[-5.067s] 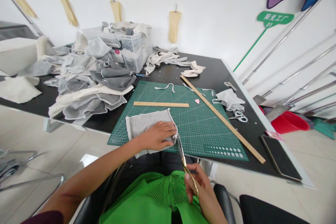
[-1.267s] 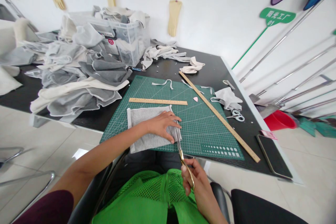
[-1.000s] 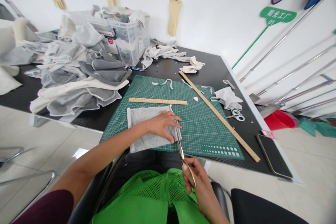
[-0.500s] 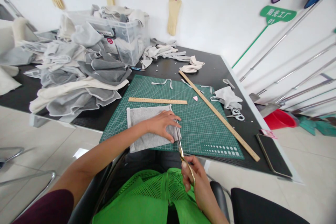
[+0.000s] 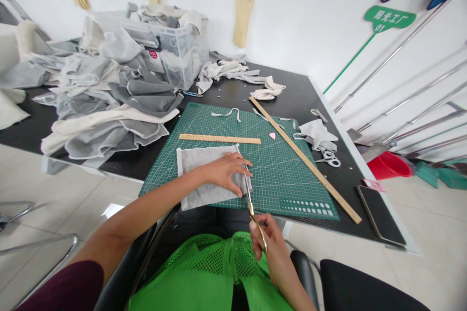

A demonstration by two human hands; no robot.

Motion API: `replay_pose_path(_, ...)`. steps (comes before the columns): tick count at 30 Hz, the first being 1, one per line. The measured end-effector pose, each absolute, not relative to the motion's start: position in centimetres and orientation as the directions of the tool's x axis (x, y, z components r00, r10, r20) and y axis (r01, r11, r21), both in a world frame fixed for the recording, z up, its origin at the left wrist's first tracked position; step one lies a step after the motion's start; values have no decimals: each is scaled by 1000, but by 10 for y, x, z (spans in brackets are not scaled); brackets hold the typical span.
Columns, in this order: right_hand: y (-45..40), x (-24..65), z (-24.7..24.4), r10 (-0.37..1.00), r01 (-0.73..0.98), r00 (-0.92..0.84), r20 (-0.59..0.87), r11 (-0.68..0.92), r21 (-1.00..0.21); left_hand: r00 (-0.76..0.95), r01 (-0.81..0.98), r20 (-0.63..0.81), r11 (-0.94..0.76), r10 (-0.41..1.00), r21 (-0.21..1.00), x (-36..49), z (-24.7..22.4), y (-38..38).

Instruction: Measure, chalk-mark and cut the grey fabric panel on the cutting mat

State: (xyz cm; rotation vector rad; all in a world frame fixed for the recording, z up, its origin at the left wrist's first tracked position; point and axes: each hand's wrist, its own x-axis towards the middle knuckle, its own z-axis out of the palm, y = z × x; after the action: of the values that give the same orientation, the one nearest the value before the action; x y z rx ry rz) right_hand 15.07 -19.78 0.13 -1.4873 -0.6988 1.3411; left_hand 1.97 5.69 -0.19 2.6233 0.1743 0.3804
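Observation:
A piece of grey cloth (image 5: 204, 160) with pale edges lies on the green cutting mat (image 5: 292, 175). My left hand (image 5: 228, 172) presses down on the cloth near its right edge, fingers spread. In my right hand (image 5: 268, 238) is a pair of gold-handled scissors (image 5: 251, 209), with fingers and thumb in the handle loops. The blades lie along the cloth's right edge, their tips beside my left fingers. Part of the blades and the cut edge is hard to make out.
Beyond the cloth lies a short wooden ruler (image 5: 219, 139); a long wooden ruler (image 5: 306, 160) slants across the mat. White-handled scissors (image 5: 330, 159) and a phone (image 5: 381, 215) are to the right. Cloth heaps (image 5: 109, 107) and a plastic bin (image 5: 182, 53) stand left.
My right hand has shifted slightly left and the scissor handles have come closer together. My left hand stays on the cloth. The view has moved a little.

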Motion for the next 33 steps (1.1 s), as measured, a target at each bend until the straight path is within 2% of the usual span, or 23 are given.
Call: replay_pose_path(33,-202,150,4,885,-213,218,-412,-369,-905,953,57,234,-869,195,491,19,2,56)
